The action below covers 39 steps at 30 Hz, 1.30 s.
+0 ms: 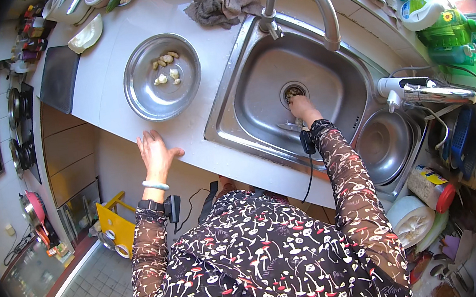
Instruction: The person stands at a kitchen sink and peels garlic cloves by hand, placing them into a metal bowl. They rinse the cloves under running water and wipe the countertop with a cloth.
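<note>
My right hand (303, 109) reaches into the stainless steel sink (272, 68), its fingertips at the drain strainer (293, 92), which holds small pale scraps. Whether the fingers grip anything is hidden. What looks like a knife blade (289, 127) lies in the basin beside that hand, partly covered by it. My left hand (156, 153) rests at the counter's front edge, fingers spread and holding nothing. Just beyond it stands a steel bowl (137, 94) with several pale, knobbly pieces, possibly ginger or garlic (161, 79). The curved faucet (328, 12) arches over the basin's back.
A crumpled grey cloth (220, 6) lies behind the sink. Dark board (60, 76) and pale wedge-shaped piece (86, 34) are at the left. A second faucet (436, 94) juts over the small basin holding a metal bowl (384, 144). Bottles (447, 34) crowd the sill.
</note>
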Tool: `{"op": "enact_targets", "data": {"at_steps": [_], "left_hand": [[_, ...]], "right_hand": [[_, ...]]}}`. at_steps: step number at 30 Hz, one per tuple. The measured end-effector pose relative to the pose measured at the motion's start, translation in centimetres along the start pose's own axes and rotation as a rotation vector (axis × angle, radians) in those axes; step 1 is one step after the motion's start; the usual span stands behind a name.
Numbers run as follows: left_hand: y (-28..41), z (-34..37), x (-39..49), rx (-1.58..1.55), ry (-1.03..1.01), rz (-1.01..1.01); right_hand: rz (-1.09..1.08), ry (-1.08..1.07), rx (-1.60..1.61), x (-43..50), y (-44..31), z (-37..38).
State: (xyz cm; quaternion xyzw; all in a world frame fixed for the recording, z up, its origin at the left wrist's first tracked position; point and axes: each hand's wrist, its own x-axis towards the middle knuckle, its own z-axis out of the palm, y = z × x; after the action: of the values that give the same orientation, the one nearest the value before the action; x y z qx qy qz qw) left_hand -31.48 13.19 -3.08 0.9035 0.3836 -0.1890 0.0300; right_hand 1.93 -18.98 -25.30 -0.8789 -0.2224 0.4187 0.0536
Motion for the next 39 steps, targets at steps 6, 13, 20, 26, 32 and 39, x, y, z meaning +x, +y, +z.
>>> {"op": "enact_targets", "data": {"at_steps": [6, 13, 20, 26, 32, 39], "left_hand": [[0.1, 0.1, 0.1, 0.01, 0.008, 0.012], [0.3, 0.0, 0.0, 0.014, 0.007, 0.024], [0.2, 0.1, -0.2, -0.003, 0.047, 0.051], [0.2, 0.2, -0.4, 0.039, 0.053, 0.053], [0.1, 0.4, -0.2, 0.037, 0.079, 0.068], [0.0, 0.8, -0.2, 0.025, 0.045, 0.045]], "right_hand": [[-0.048, 0.005, -0.034, 0.2, 0.0, -0.6], [-0.196, 0.139, 0.176, 1.4, 1.4, 1.3], [-0.165, 0.271, 0.372, 2.7, 1.1, 2.4], [0.035, 0.118, 0.393, 3.0, 0.4, 2.7], [0.005, 0.121, 0.473, 2.3, 0.8, 2.4], [-0.042, 0.08, 0.356, 0.9, 1.0, 0.4]]}}
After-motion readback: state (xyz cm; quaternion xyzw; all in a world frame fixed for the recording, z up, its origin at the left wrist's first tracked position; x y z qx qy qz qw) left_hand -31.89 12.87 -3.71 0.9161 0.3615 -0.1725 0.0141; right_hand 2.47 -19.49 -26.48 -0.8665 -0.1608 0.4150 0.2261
